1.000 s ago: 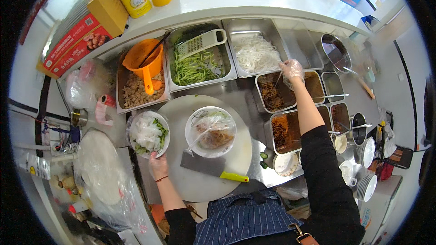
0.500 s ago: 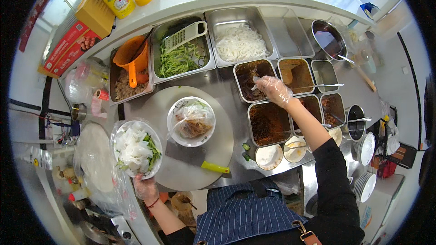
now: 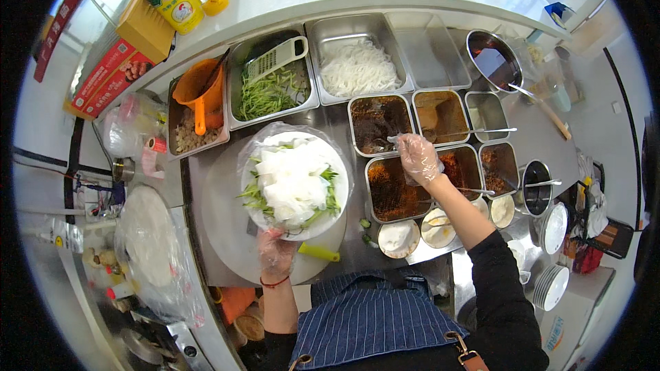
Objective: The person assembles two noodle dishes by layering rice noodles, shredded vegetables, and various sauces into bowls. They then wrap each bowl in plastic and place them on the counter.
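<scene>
My left hand (image 3: 277,255), in a clear plastic glove, grips the near rim of a white bowl (image 3: 337,223) wrapped in a thin clear bag. In the bowl lie broad white noodles (image 3: 295,192) with green cucumber strips (image 3: 330,196) at the sides. It is held over the round board (image 3: 223,192), hiding the second bowl seen there earlier. My right hand (image 3: 419,159), also gloved, is closed over the near edge of the dark sauce pan (image 3: 375,120), beside the chili oil pan (image 3: 395,189). What its fingers hold, if anything, is hidden.
Behind stand trays of shredded cucumber with a grater (image 3: 271,65), thin white noodles (image 3: 361,69) and diced food under an orange ladle (image 3: 199,93). A green-handled knife (image 3: 320,253) lies on the board. Spoons stick out of several sauce pans. Stacked bowls (image 3: 553,285) stand at the right.
My left hand has brought the noodle bowl right, from beside the board to over it. My right hand has moved back toward me from the dark sauce pan's middle to its near edge.
</scene>
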A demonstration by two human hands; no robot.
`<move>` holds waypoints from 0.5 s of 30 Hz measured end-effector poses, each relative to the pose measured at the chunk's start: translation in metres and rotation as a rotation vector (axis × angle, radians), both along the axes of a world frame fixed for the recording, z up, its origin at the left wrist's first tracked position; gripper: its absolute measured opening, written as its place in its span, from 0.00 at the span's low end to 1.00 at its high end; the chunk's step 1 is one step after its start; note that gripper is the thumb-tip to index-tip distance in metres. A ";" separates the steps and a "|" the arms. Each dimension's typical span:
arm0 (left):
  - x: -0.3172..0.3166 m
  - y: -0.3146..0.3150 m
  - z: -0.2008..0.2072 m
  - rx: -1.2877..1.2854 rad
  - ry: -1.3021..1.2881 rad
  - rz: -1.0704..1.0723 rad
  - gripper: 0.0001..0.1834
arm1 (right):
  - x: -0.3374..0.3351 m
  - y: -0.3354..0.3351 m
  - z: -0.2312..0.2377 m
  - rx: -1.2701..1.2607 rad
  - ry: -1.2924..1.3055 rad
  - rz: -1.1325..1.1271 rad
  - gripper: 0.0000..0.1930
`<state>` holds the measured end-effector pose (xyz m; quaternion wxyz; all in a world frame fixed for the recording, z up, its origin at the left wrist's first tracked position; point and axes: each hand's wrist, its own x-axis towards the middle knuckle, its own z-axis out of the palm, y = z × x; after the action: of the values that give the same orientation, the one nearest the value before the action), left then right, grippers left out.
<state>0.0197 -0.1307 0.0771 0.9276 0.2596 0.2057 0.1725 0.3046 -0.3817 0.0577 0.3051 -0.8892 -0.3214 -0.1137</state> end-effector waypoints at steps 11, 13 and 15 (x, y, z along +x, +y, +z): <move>0.045 0.004 -0.005 0.135 0.029 -0.130 0.41 | 0.032 0.002 -0.006 -0.008 -0.065 0.040 0.05; 0.045 0.005 -0.006 0.017 -0.002 -0.094 0.35 | 0.023 0.000 -0.005 -0.049 -0.015 0.020 0.07; 0.044 0.006 -0.006 -0.015 0.053 -0.109 0.35 | 0.014 -0.001 -0.002 0.001 -0.016 0.003 0.08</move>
<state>0.0637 -0.1246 0.0710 0.9318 0.2678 0.2171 0.1133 0.3186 -0.3827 0.0555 0.3031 -0.8876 -0.3253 -0.1205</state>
